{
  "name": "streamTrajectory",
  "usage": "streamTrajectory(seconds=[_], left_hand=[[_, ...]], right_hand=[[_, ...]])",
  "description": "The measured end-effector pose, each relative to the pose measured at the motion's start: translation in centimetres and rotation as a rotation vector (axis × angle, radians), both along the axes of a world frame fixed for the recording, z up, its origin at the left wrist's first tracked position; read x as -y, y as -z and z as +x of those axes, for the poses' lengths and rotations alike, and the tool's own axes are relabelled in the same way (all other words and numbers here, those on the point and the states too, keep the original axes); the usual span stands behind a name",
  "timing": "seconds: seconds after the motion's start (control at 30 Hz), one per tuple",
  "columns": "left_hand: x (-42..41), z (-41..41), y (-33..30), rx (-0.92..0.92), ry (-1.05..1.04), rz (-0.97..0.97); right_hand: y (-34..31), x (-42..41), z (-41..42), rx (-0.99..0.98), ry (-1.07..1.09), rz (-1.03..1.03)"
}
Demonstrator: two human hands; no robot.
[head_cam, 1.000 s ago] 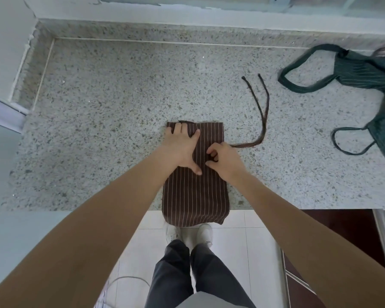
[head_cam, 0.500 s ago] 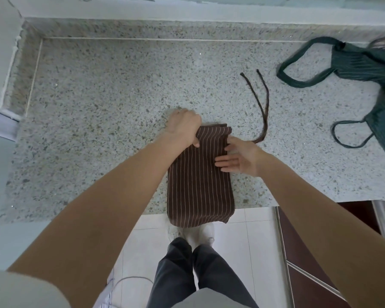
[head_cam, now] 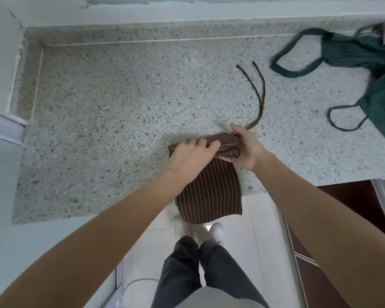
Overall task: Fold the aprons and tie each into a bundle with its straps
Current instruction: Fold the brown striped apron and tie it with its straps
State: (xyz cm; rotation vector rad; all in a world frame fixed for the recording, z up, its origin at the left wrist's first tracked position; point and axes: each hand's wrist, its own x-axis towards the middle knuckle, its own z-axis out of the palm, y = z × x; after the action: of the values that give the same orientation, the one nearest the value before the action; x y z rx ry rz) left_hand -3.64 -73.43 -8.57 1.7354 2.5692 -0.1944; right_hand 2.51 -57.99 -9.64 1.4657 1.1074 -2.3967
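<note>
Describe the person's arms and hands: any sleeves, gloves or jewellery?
Both forearms are bare, with no sleeve in view. The left hand and right hand wear no gloves, and no rings, watch or bracelet show. Fingernails look short and unpainted.

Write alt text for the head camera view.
Seen from above, both hands roll the far end of a folded brown striped apron on a speckled stone counter: left hand on top, right hand gripping the roll's end. Its straps trail away; a green apron lies far right.

A speckled stone surface ran to a pale wall. Below lay white floor tiles (dark red further right).
</note>
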Motion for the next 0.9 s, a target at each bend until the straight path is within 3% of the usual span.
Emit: streamTrajectory(seconds=[0.17, 0.27, 0.33, 0.47, 0.57, 0.73, 0.9], left_hand=[[1.0, 2.3, 2.0, 0.205, -0.106, -0.206], [1.1, 2.7, 2.7, 0.269, -0.177, -0.182], [1.0, 2.8, 2.7, 0.299, -0.209, -0.157], [0.6, 3.6, 2.0, 0.359, -0.268, -0.141], [0.3, 4.1, 1.9, 0.366, -0.317, -0.14], [0.7, 4.6, 2.1, 0.443, -0.337, -0.051], [2.0, 6.2, 0.4, 0.399, -0.376, 0.204]], right_hand=[[-0.1, 1.0, 1.1, 0.018, -0.079, 0.116], [0.1, 1.1, 3.2, 0.17, -0.129, 0.447], [1.0, 1.2, 5.6, 0.352, -0.281, 0.67], [1.6, 2.8, 10.3, 0.534, -0.632, 0.682], [2.0, 3.6, 11.1, 0.52, -0.8, 0.714], [3.8, 5.0, 12.6, 0.301, -0.424, 0.244], [4.4, 5.2, 13.5, 0.248, -0.296, 0.283]])
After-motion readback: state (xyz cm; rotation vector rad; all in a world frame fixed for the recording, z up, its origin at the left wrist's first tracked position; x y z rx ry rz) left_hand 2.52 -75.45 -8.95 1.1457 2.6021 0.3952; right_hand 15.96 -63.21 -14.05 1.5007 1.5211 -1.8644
